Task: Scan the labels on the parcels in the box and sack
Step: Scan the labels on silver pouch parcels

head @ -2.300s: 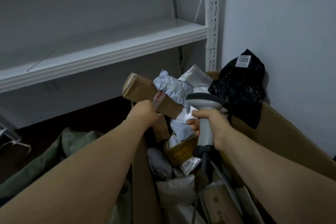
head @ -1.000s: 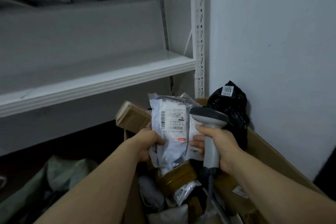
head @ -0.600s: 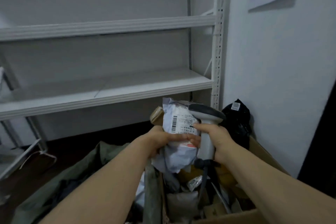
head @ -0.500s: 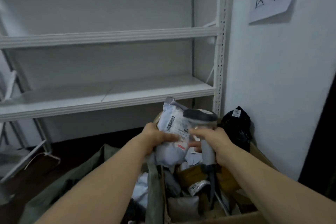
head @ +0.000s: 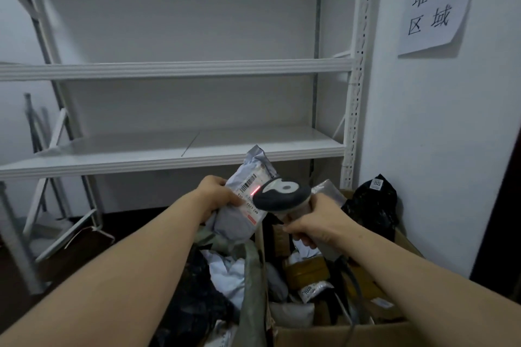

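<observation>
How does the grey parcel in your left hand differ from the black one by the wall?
The grey parcel is gripped by the left hand and held up; the black parcel sits untouched at the far corner of the box. The grey parcel's barcode label catches the scanner's red line; the black parcel shows only a small white sticker. Both are crumpled plastic bags.

Crinkled grey plastic mailer [head: 239, 222]; matt cardboard box [head: 352, 334]; painted metal shelving [head: 174, 66]; glossy black bag [head: 372, 205]
</observation>
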A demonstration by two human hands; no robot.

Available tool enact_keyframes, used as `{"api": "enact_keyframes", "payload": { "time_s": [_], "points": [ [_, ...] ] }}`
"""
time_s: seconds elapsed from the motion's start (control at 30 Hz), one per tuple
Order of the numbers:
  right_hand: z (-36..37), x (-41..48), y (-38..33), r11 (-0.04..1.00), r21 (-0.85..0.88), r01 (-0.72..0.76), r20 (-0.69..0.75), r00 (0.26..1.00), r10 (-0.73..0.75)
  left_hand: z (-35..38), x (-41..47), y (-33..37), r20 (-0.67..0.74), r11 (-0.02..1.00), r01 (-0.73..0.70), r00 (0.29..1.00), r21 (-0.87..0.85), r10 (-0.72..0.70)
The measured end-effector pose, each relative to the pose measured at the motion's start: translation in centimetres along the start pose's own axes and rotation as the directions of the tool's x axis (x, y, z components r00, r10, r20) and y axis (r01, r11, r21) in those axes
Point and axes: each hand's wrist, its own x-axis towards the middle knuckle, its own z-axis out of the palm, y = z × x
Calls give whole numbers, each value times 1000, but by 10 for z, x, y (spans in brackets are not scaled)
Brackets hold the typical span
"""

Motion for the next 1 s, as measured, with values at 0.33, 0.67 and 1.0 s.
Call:
{"api": "enact_keyframes", "payload": {
  "time_s": [0.33, 0.67, 1.0],
  "points": [
    [5, 2, -10, 998, -41, 55, -53, 997, -57, -10, -1, -9, 17, 999, 18, 1000, -34, -17],
    [9, 5, -11, 998, -57, 41, -50, 998, -44, -13, 8, -20, 17, 997, 53, 999, -53, -52],
    [11, 12, -13, 990, -124, 65, -19, 998, -68, -12, 14, -24, 17, 994, 63, 998, -84, -62]
  ]
}}
